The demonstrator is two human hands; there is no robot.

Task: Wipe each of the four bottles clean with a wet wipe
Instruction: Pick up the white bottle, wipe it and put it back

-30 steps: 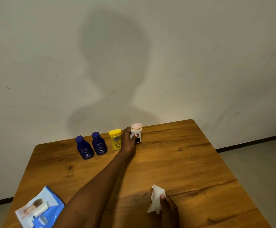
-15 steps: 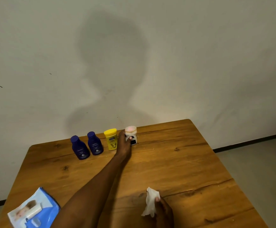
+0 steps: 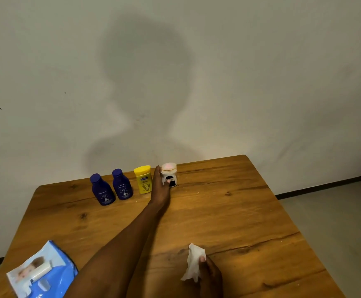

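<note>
Four small bottles stand in a row at the table's far edge by the wall: two dark blue bottles [image 3: 102, 189] [image 3: 121, 184], a yellow bottle [image 3: 143, 179] and a white bottle with a pink cap [image 3: 169, 173]. My left hand [image 3: 160, 188] reaches across the table and its fingers and thumb wrap the white bottle, which stands upright on the wood. My right hand [image 3: 210, 274] rests near the front edge, shut on a crumpled white wet wipe [image 3: 193, 262].
A blue wet-wipe pack [image 3: 39, 274] lies at the front left corner of the wooden table [image 3: 239, 211]. A pale wall rises right behind the bottles. Grey floor shows to the right of the table.
The hands and bottles have hardly moved; my left hand stays on the white bottle. The view has shifted slightly.
</note>
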